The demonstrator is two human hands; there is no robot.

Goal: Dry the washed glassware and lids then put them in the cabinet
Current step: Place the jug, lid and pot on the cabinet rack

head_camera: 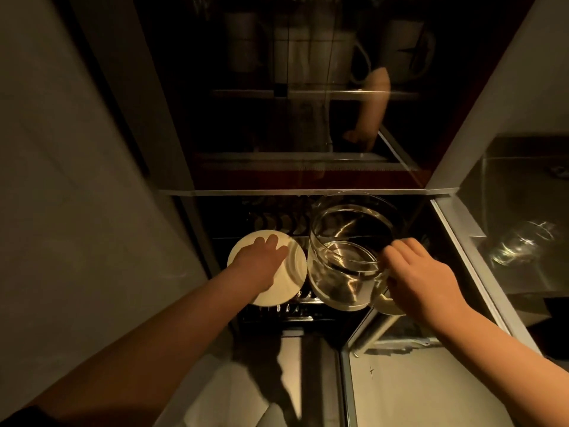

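Note:
A clear glass pitcher [345, 257] is held over the dark wire rack [277, 312] of the open lower cabinet drawer. My right hand [421, 275] grips it at its pale handle and rim, on the pitcher's right side. A round cream lid [295, 266] lies over the rack's left part, and my left hand [261, 257] rests on top of it, fingers spread over its face. Whether the lid is lifted or resting on the rack is unclear in the dim light.
Mugs [311, 53] stand on a shelf behind the glass cabinet door [308, 124], which reflects an arm. A steel sink [523, 229] with a glass item [520, 245] in it lies at right. A white cloth [234, 399] lies on the counter near me. A wall closes the left.

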